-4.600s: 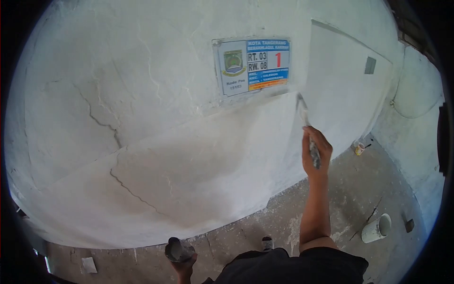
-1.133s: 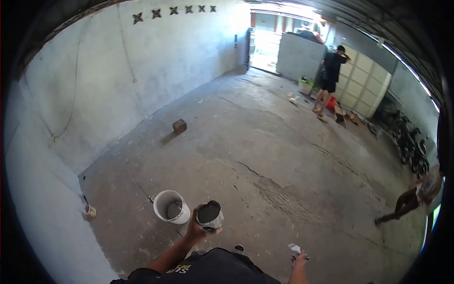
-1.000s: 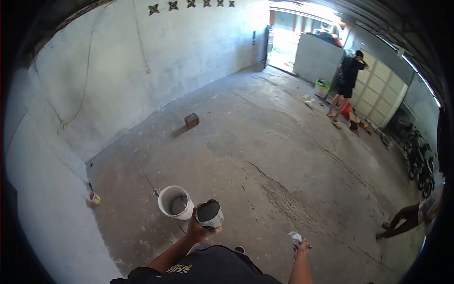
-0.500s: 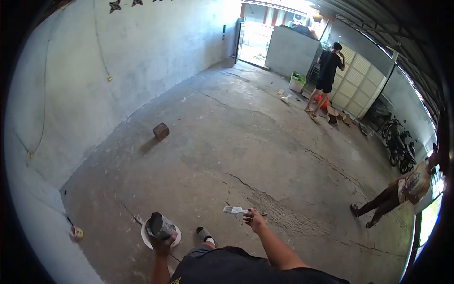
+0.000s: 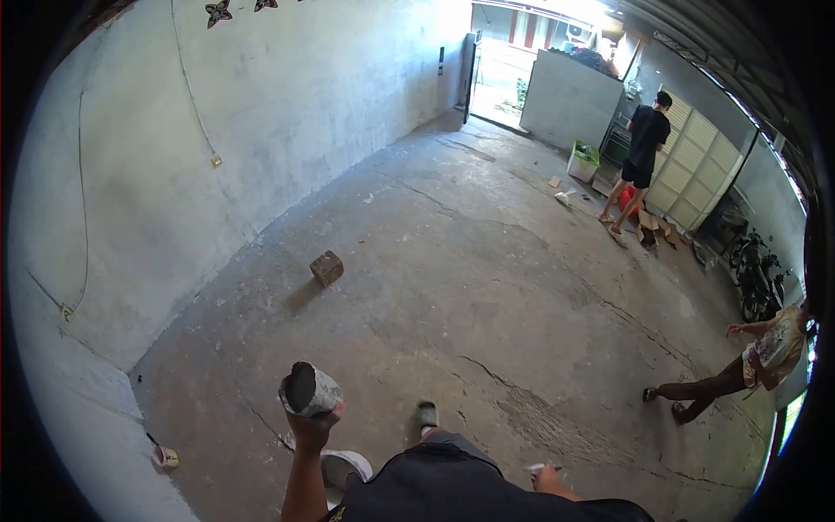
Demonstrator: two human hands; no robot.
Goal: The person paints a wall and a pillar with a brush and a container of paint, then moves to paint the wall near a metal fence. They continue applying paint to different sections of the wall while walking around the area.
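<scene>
In the head view, my left hand (image 5: 311, 428) is wrapped round a grey, paint-smeared can (image 5: 323, 393), raised above the floor and tipped so its dark mouth shows. A white bucket (image 5: 355, 463) stands on the floor just below and right of that hand, partly hidden by my clothing. Low in the view, my right hand (image 5: 548, 480) is closed on a paintbrush (image 5: 533, 468); only part of the brush shows.
A brown block (image 5: 327, 269) lies on the cracked concrete floor. By the left wall (image 5: 287, 113) stands a small pot (image 5: 165, 456) with a handle sticking out. One person (image 5: 645, 143) stands by the shutters, another (image 5: 765, 357) at right, near motorcycles (image 5: 758, 277).
My left hand has lifted the can up, away from over the bucket. My right hand with the paintbrush has dropped lower and to the right. The view has shifted; the person at right has moved.
</scene>
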